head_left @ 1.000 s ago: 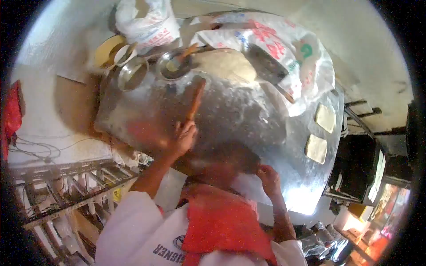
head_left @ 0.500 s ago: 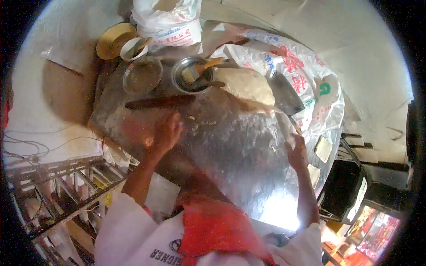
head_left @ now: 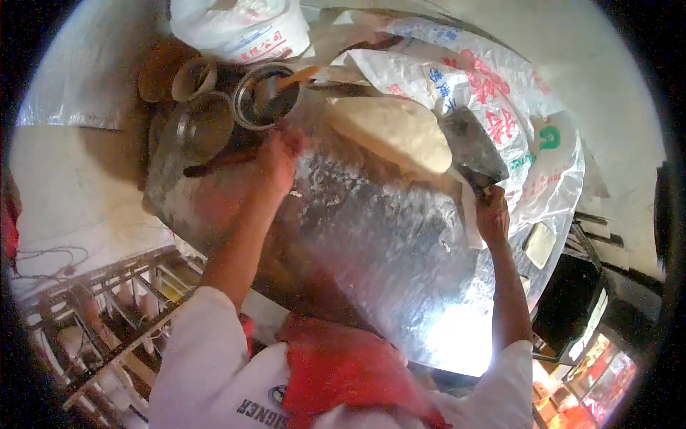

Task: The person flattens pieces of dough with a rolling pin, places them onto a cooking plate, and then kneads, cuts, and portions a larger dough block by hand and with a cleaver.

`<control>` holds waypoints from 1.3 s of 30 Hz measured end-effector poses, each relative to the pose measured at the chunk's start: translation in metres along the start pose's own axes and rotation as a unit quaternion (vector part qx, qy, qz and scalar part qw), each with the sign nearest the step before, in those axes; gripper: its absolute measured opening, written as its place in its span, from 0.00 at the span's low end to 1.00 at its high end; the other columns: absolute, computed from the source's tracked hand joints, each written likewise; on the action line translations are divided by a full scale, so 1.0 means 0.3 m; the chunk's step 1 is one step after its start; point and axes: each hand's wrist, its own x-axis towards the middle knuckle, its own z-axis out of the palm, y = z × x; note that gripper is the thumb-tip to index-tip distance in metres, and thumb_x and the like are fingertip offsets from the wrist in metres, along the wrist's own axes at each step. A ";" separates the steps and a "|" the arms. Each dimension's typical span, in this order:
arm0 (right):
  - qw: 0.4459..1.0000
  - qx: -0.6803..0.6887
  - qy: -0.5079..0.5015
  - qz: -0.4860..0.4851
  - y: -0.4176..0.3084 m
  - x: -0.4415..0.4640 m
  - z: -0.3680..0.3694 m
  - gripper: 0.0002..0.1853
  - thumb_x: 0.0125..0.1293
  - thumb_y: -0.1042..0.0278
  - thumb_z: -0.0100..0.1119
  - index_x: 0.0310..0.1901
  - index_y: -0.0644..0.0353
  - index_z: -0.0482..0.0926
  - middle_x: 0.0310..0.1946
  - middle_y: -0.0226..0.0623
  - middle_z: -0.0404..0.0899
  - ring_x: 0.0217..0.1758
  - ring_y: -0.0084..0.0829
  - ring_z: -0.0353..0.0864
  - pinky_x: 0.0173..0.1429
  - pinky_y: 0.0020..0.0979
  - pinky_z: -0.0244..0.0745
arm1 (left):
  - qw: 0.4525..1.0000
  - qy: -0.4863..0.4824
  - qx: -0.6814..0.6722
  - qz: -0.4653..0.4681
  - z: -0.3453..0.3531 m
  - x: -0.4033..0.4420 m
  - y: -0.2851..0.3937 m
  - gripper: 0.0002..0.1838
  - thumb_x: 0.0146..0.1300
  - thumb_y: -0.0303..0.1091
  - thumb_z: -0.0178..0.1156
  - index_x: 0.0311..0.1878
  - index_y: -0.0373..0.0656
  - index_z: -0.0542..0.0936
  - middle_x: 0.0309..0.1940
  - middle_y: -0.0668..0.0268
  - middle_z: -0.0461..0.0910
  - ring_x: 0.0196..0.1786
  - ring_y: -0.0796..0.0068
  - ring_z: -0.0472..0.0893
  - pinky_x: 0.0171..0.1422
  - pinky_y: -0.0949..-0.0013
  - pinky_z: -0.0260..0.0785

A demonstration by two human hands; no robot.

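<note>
My right hand [head_left: 493, 218] is closed around the handle of a cleaver with a broad dark rectangular blade [head_left: 473, 145], which lies against the right end of a pale slab of dough [head_left: 393, 132]. My left hand [head_left: 279, 163] is just below a metal bowl [head_left: 241, 100], over the right end of a dark rolling pin [head_left: 218, 163]. Its fingers are blurred, so I cannot make out whether they grip anything. A brush with an orange-brown handle [head_left: 299, 77] rests in the bowl.
Behind the bowl stands a white sack [head_left: 250, 32]; printed plastic sacking [head_left: 493, 93] covers the back right. A round dish [head_left: 206, 125] and a smaller bowl [head_left: 193, 80] sit at left. A cut dough piece [head_left: 540, 245] lies at the floured metal tabletop's [head_left: 386, 243] right edge.
My right hand has moved up and closed on the cleaver's handle. My left hand has moved up and right to the bowl and the rolling pin's end. The view has shifted slightly.
</note>
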 end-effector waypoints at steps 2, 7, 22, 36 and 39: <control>0.997 0.012 0.039 0.067 0.012 -0.006 0.016 0.26 0.61 0.70 0.66 0.61 0.59 0.70 0.45 0.56 0.83 0.47 0.58 0.83 0.48 0.53 0.79 | 0.973 -0.017 0.231 0.017 0.156 -0.085 -0.058 0.21 0.79 0.47 0.53 0.60 0.39 0.79 0.55 0.57 0.84 0.59 0.62 0.83 0.65 0.60 0.75; 0.997 -0.065 0.034 0.013 -0.225 -0.066 -0.245 0.22 0.65 0.76 0.62 0.61 0.61 0.71 0.42 0.52 0.86 0.40 0.51 0.89 0.42 0.47 0.83 | 0.827 -0.105 0.516 0.196 0.555 -0.101 0.026 0.24 0.74 0.48 0.59 0.63 0.40 0.78 0.60 0.53 0.81 0.65 0.54 0.78 0.72 0.52 0.69; 0.981 0.177 -0.039 0.071 -0.515 -0.013 -0.327 0.13 0.75 0.70 0.59 0.58 0.61 0.78 0.36 0.41 0.81 0.34 0.31 0.81 0.38 0.34 0.77 | 0.736 -0.127 0.615 0.255 0.569 0.046 -0.037 0.41 0.64 0.64 0.62 0.71 0.45 0.70 0.68 0.54 0.71 0.73 0.48 0.66 0.78 0.39 0.49; 0.973 -0.052 -0.219 -0.048 -0.559 0.268 -0.323 0.08 0.72 0.70 0.56 0.45 0.61 0.68 0.29 0.53 0.80 0.35 0.58 0.85 0.38 0.54 0.80 | 0.662 -0.216 0.701 0.152 0.608 0.180 0.035 0.37 0.46 0.61 0.76 0.52 0.43 0.83 0.48 0.54 0.83 0.54 0.49 0.81 0.63 0.48 0.70; 0.980 -0.046 -0.182 -0.072 -0.582 0.285 -0.282 0.07 0.73 0.70 0.53 0.46 0.61 0.68 0.28 0.52 0.80 0.35 0.59 0.85 0.38 0.55 0.80 | 0.696 -0.130 0.650 0.276 0.569 0.165 0.003 0.35 0.43 0.60 0.76 0.49 0.43 0.85 0.45 0.54 0.85 0.50 0.50 0.83 0.60 0.50 0.71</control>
